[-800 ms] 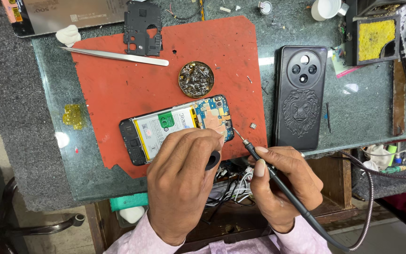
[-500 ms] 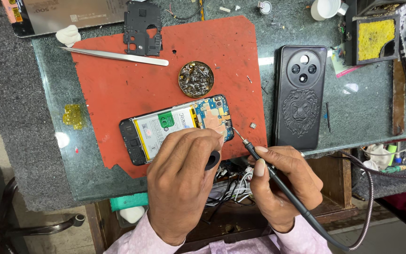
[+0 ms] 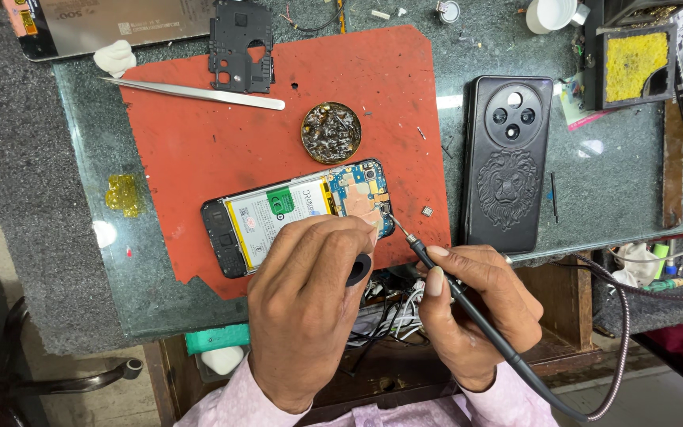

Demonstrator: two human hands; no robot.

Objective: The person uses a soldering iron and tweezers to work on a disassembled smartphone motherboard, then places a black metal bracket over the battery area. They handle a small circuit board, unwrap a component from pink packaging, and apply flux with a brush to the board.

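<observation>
At centre frame, the left hand [image 3: 310, 308] is pressing curled fingers on the opened phone [image 3: 294, 217], steadying it, while the right hand [image 3: 476, 312] is pinching the soldering iron [image 3: 436, 269], pen-style, tip at its board.

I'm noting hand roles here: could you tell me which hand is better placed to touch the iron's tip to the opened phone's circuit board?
Right hand: it holds the soldering iron, tip at the board's edge.

Bright, even light fills the frame from above, and focus is crisp throughout. White glare spots sit on the green glass tabletop [image 3: 81, 237] at left and right of centre. Shadows stay soft; the lower left corner falls dim.
</observation>
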